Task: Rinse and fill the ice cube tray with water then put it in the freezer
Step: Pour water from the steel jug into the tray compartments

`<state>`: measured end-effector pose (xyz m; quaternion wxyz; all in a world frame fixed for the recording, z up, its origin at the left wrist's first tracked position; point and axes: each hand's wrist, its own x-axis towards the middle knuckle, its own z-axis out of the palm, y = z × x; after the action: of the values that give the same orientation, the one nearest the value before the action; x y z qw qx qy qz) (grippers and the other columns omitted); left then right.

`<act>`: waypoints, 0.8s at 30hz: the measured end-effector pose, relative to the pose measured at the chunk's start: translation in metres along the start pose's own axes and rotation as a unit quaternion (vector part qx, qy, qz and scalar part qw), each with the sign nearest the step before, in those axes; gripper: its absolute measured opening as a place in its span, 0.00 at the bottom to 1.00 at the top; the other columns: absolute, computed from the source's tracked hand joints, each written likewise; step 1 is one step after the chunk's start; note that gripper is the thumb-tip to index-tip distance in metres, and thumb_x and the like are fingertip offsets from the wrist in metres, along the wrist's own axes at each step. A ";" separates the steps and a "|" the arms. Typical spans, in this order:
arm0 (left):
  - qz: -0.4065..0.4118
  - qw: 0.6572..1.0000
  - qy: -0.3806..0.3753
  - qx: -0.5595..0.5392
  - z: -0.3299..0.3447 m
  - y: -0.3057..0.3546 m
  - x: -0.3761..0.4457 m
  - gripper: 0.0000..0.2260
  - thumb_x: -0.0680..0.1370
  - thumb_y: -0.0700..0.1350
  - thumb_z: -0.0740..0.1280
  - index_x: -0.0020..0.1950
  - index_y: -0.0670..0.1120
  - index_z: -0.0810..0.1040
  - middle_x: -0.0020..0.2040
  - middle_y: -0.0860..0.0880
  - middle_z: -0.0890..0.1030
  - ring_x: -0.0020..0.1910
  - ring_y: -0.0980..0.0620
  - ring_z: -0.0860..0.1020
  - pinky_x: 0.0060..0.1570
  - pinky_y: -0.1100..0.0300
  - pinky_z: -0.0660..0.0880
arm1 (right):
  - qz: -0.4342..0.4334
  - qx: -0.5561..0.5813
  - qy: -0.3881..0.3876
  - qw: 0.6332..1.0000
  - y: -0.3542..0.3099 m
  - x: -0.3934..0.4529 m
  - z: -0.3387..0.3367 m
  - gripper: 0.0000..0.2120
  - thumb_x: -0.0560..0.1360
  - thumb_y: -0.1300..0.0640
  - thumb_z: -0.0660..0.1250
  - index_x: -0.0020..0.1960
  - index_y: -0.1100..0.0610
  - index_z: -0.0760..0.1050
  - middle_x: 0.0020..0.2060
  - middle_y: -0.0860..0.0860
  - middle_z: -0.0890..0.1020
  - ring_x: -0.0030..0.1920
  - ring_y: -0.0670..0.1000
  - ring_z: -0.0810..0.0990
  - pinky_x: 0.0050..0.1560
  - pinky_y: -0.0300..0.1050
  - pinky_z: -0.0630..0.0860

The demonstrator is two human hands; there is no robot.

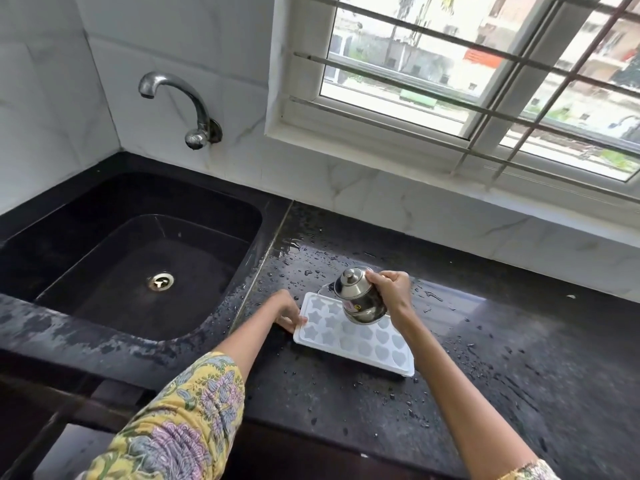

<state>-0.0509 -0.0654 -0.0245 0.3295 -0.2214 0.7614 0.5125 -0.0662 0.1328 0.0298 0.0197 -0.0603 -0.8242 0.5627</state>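
A white ice cube tray with star and heart moulds lies flat on the wet black counter, right of the sink. My left hand holds the tray's left edge, fingers curled over its rim. My right hand grips a small steel kettle with a lid, tilted to the left above the tray's far end. A thin stream of water runs from its spout into the tray's far left corner.
A black sink with a metal drain lies to the left. A wall tap stands above it, not running. Water drops cover the counter around the tray. A barred window is behind.
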 end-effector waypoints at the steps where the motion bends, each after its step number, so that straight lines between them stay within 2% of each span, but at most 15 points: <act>1: 0.002 1.000 0.003 0.000 0.000 0.000 0.001 0.09 0.73 0.34 0.72 0.49 0.37 0.75 0.56 0.38 0.79 0.56 0.42 0.81 0.33 0.58 0.80 | 0.000 -0.003 -0.001 1.000 0.000 0.000 0.000 0.16 0.67 0.53 0.69 0.31 0.66 0.74 0.27 0.55 0.70 0.29 0.51 0.66 0.31 0.42 0.64; 3: 0.004 1.000 0.006 -0.004 -0.001 -0.001 0.001 0.10 0.72 0.34 0.72 0.51 0.35 0.75 0.59 0.38 0.79 0.56 0.42 0.81 0.33 0.57 0.80 | 0.000 -0.004 0.000 1.000 0.000 0.000 -0.001 0.14 0.69 0.56 0.69 0.30 0.63 0.73 0.26 0.55 0.70 0.29 0.51 0.66 0.31 0.42 0.64; 6: 0.004 1.000 0.001 -0.013 -0.001 -0.003 0.003 0.16 0.72 0.34 0.72 0.58 0.31 0.75 0.59 0.37 0.79 0.58 0.42 0.80 0.28 0.60 0.80 | 0.008 0.005 0.000 1.000 0.001 0.000 -0.001 0.14 0.70 0.57 0.69 0.29 0.62 0.71 0.25 0.53 0.68 0.28 0.50 0.64 0.30 0.41 0.62; 10: 0.002 1.000 0.001 -0.017 -0.001 -0.003 0.003 0.15 0.72 0.34 0.72 0.57 0.32 0.75 0.57 0.38 0.80 0.58 0.42 0.80 0.22 0.62 0.78 | 0.011 0.011 0.004 1.000 0.002 -0.003 -0.002 0.14 0.70 0.59 0.68 0.28 0.61 0.70 0.24 0.52 0.66 0.27 0.49 0.63 0.29 0.40 0.61; 15: 0.007 1.000 0.010 -0.010 0.000 -0.003 0.003 0.11 0.72 0.34 0.72 0.52 0.34 0.76 0.55 0.39 0.80 0.58 0.43 0.80 0.24 0.63 0.79 | 0.012 0.016 0.010 1.000 0.002 -0.005 -0.005 0.19 0.71 0.59 0.68 0.25 0.58 0.66 0.23 0.51 0.66 0.26 0.49 0.63 0.29 0.40 0.62; 18: 0.009 1.000 0.014 -0.003 0.001 -0.004 0.005 0.17 0.72 0.35 0.73 0.59 0.31 0.76 0.58 0.38 0.80 0.57 0.43 0.81 0.25 0.62 0.80 | 0.013 0.021 0.014 1.000 0.001 -0.008 -0.006 0.20 0.71 0.60 0.68 0.23 0.57 0.65 0.23 0.51 0.66 0.26 0.49 0.63 0.28 0.40 0.62; 20: 0.011 1.000 0.017 -0.005 0.001 -0.003 0.004 0.17 0.72 0.34 0.73 0.59 0.31 0.76 0.58 0.39 0.80 0.57 0.43 0.80 0.29 0.60 0.80 | 0.018 0.031 0.021 0.999 0.000 -0.010 -0.007 0.20 0.71 0.60 0.67 0.24 0.57 0.65 0.23 0.51 0.66 0.26 0.48 0.63 0.28 0.39 0.62; 24: 0.010 1.000 0.023 -0.007 0.002 -0.003 0.002 0.10 0.72 0.34 0.73 0.51 0.35 0.76 0.54 0.40 0.80 0.58 0.43 0.80 0.31 0.58 0.78 | 0.029 0.059 0.031 0.997 -0.005 -0.014 -0.012 0.18 0.72 0.60 0.67 0.25 0.58 0.66 0.24 0.51 0.66 0.26 0.47 0.63 0.25 0.34 0.62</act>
<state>-0.0501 -0.0649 -0.0284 0.3051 -0.2278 0.7674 0.5159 -0.0512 0.1409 0.0392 0.0319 -0.1004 -0.7867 0.6083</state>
